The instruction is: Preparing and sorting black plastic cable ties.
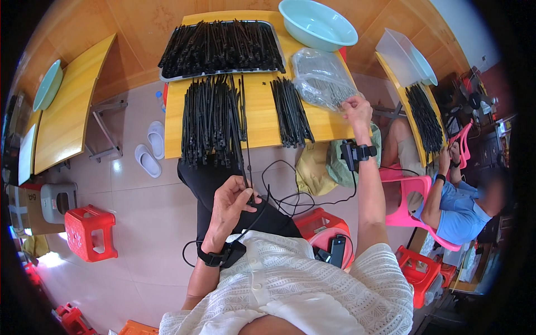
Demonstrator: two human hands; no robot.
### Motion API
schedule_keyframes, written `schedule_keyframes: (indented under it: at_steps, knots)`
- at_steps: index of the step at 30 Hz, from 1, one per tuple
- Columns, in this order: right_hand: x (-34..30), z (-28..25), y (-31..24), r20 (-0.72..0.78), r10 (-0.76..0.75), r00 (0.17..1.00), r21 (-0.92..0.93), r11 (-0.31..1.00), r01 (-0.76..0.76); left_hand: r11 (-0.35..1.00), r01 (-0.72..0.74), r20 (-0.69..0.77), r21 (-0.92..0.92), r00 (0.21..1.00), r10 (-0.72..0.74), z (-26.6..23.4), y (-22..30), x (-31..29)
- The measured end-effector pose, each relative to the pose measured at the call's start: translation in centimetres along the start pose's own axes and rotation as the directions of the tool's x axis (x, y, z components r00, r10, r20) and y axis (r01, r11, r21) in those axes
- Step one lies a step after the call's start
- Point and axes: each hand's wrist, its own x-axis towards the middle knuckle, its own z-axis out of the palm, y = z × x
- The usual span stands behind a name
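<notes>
At a yellow table (258, 123) on tiles (128, 218), the left hand (230, 204) pinches a strip (249, 162), right hand's (358, 113) hold unclear.

Black covers the thin sticks (209, 120), the trousers (201, 190) and both wrist straps (212, 258), against a plain yellow worktop (261, 120), a silvery tray (169, 77), a pale aqua basin (315, 23) and a clear, greyish plastic bag (318, 72). The wearer's knitted top (318, 287) is white with a lacy openwork pattern, the co-worker's shirt (459, 218) light blue, the chair (411, 207) bright pink, the stool (91, 226) at left red, and the slippers (148, 161) pale lavender.
</notes>
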Motion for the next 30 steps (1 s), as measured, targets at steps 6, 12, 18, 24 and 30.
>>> schedule_keyframes:
  at_steps: [6,12,18,24,30]
  knots:
    - [0.6,0.6,0.6,0.098,0.005,0.995,0.003,1.000,-0.005,1.000,-0.009,-0.003,-0.011,1.000,0.009,0.0,-0.1,0.0]
    - [0.8,-0.9,0.0,-0.063,-0.413,0.909,-0.226,0.893,0.390,1.000,0.005,-0.004,-0.013,1.000,-0.005,-0.1,0.1,-0.2]
    - [-1.1,-4.0,-1.9,0.181,-0.159,0.971,-0.487,0.843,0.229,0.999,0.006,-0.004,-0.046,1.000,-0.006,-0.4,0.1,-0.4]
    - [-3.2,-5.3,-2.4,0.213,-0.137,0.967,-0.631,0.737,0.243,0.998,0.001,-0.001,-0.067,1.000,-0.001,-0.6,-0.2,-0.5]
    - [-2.0,-4.6,-1.7,0.195,-0.215,0.957,-0.543,0.789,0.288,0.998,-0.015,0.017,-0.065,1.000,0.016,-0.7,-0.3,-0.5]
